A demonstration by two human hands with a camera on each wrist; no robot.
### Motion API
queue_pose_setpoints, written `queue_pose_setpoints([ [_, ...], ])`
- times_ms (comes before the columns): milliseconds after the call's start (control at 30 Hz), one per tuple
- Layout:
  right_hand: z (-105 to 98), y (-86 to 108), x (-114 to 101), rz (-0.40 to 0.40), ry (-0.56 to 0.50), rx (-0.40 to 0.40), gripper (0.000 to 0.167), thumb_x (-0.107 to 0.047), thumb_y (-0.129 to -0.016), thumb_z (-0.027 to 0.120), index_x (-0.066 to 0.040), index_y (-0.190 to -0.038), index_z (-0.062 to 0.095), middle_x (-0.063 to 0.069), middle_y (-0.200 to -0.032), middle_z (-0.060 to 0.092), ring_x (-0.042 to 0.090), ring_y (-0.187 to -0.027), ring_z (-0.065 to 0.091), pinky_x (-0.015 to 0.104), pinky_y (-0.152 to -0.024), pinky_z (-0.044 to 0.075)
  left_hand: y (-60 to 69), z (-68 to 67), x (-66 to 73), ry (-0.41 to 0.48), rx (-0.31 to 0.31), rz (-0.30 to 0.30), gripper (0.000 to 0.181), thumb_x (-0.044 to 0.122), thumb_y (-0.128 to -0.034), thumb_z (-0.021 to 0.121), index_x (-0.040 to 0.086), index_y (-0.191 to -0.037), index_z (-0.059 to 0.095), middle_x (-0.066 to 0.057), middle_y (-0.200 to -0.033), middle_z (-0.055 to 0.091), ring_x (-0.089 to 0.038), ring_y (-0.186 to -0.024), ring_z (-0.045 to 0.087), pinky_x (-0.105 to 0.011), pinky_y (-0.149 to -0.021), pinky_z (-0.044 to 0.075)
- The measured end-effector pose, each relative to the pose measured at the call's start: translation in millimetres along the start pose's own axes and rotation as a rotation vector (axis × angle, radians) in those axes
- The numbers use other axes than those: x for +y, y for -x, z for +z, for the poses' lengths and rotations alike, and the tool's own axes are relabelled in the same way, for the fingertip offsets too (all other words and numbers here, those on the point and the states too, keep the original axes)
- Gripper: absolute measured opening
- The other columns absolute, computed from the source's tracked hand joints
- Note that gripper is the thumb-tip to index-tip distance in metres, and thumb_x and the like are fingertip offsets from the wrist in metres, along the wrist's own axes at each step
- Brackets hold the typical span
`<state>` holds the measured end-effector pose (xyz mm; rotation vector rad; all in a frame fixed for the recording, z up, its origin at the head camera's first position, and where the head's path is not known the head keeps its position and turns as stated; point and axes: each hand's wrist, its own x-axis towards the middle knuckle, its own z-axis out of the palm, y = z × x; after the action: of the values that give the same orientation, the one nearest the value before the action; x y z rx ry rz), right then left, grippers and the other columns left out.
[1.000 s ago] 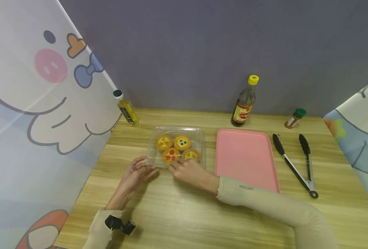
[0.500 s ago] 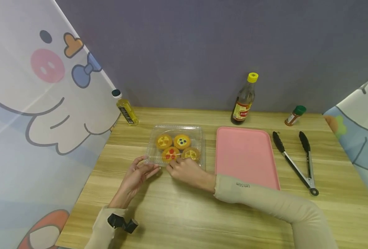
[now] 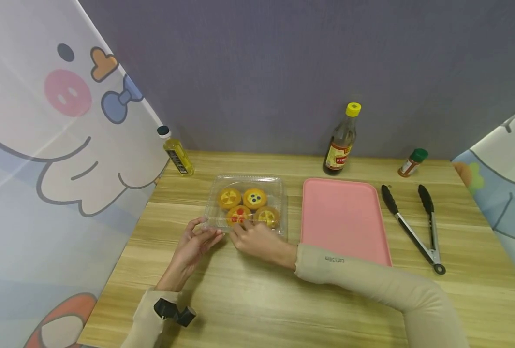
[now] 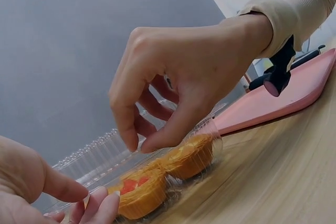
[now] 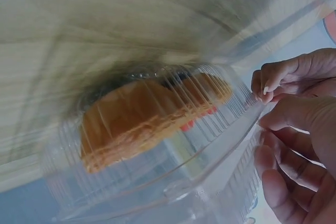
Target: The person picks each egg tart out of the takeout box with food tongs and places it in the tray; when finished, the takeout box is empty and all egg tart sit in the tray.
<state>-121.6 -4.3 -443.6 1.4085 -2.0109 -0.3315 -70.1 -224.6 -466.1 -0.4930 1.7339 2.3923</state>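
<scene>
A clear plastic box point(image 3: 276, 187) with several round tarts inside lies on the wooden table. My left hand point(image 3: 193, 247) pinches its front left corner between thumb and fingers; in the left wrist view those fingertips meet at the box edge beside a red-topped tart point(image 4: 142, 198). At the middle of the front edge, my right hand point(image 3: 261, 243) holds the rim between thumb and bent fingers. The right wrist view shows the right hand point(image 5: 299, 150) at the edge, close beside the left hand point(image 5: 299, 74).
Right of the box lies a pink tray point(image 3: 342, 212), with black-tipped tongs point(image 3: 415, 239) beyond it. At the back stand an oil bottle point(image 3: 179, 157), a dark sauce bottle point(image 3: 339, 152) and a green-capped jar point(image 3: 409, 166).
The right hand has slid slightly left along the box's front edge, toward the left hand. The left hand has shifted slightly right. The box has stayed about where it was.
</scene>
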Motion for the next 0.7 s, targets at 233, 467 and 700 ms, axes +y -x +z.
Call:
queue_pose_setpoints([
  [233, 2.4, -2.7, -2.3, 0.019, 0.032, 0.061, 0.009, -0.022, -0.102, 0.063, -0.022, -0.101, 0.072, -0.007, -0.099, 0.074, 0.010, -0.085, 0.073, 0.018, -0.060, 0.060, -0.4, 3.1, -1.7, -0.032, 0.008, 0.021, 0.046, -0.007, -0.1042, 0.050, 0.015, -0.138, 0.029, 0.004, -0.090, 0.066, -0.011, -0.092, 0.074, -0.028, -0.099, 0.061],
  [467, 6.8, -2.0, -6.0, 0.046, 0.066, 0.104, 0.009, -0.025, -0.102, 0.063, -0.023, -0.101, 0.072, -0.008, -0.097, 0.072, 0.008, -0.084, 0.071, 0.017, -0.057, 0.057, -1.4, 4.7, -3.0, -0.026, 0.027, 0.047, 0.043, -0.007, -0.1044, 0.048, 0.015, -0.136, 0.029, 0.005, -0.091, 0.062, -0.012, -0.094, 0.073, -0.029, -0.097, 0.062],
  [700, 9.2, -1.7, -8.0, 0.056, 0.086, 0.142, 0.009, -0.026, -0.102, 0.062, -0.023, -0.100, 0.071, -0.008, -0.098, 0.072, 0.008, -0.086, 0.071, 0.018, -0.058, 0.058, -2.4, 8.4, -5.6, -0.001, 0.094, 0.043, 0.042, -0.008, -0.1041, 0.046, 0.015, -0.136, 0.033, 0.001, -0.095, 0.060, -0.013, -0.093, 0.073, -0.030, -0.098, 0.061],
])
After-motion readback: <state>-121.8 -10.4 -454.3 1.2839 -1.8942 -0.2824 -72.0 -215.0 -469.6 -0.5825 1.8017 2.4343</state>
